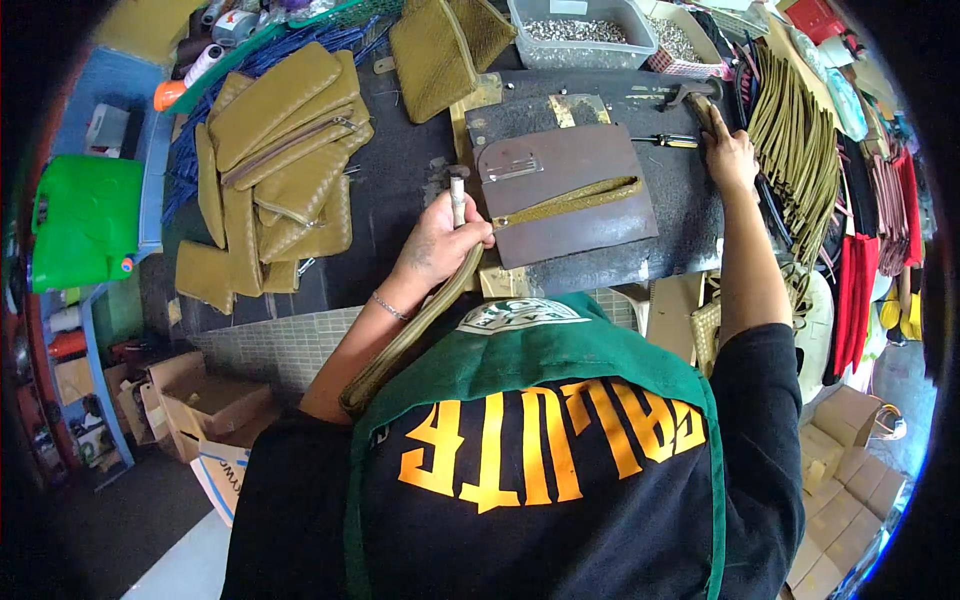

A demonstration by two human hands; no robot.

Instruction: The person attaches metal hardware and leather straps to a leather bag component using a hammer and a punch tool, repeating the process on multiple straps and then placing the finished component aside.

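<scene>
On the dark worktable [385, 190], your left hand [440, 245] grips a pale rod-like tool [458, 205] just left of the brown panel [580, 160], which bears an olive wrist strap [570, 206]; right of the panel your right hand [733, 158] lies over a hammer [700, 98], its closure unclear. Olive pouches [280, 110] heap left of the panel, cardboard boxes [215, 395] lower left; your fingers hide the tool's lower end.

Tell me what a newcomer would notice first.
Probably the bold orange lettering on the black shirt at bottom centre, then the bright green plastic case at far left. On the worktable, a pile of olive woven pouches lies to the left, and an olive wrist strap lies on the brown panel between left hand and right hand.
</scene>
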